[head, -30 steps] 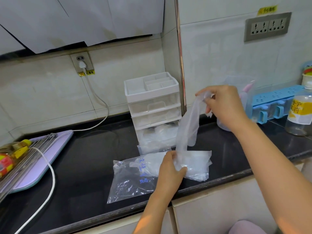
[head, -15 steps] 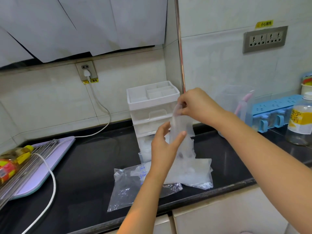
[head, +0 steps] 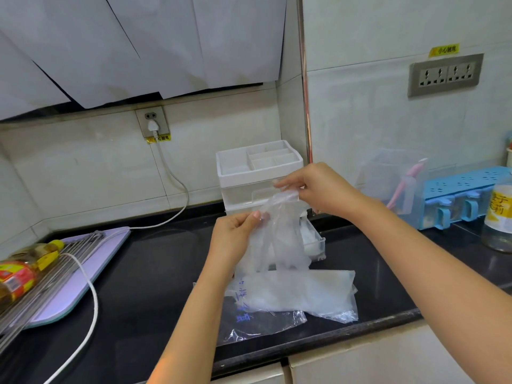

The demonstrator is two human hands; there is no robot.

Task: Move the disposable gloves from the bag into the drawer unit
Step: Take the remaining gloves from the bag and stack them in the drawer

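Note:
A thin clear disposable glove point(head: 279, 234) hangs in the air in front of the white drawer unit point(head: 257, 173). My right hand point(head: 318, 189) pinches its cuff at the top. My left hand point(head: 235, 239) holds its left edge lower down. Below them a clear plastic bag point(head: 260, 320) with blue writing lies flat on the black counter, with a stack of more gloves point(head: 302, 292) partly out of it. The unit's bottom drawer point(head: 314, 242) is pulled open, and white gloves show inside it.
A purple board point(head: 83, 270) with metal skewers and a bottle point(head: 25, 270) lies at the left. A white cable point(head: 91, 309) crosses the counter from a wall socket. At the right stand a clear container point(head: 393, 187), a blue rack point(head: 465, 195) and a bottle point(head: 498, 214).
My left hand rose from the bag and took the glove's side. My right hand brought the glove's cuff leftward, in front of the drawer unit.

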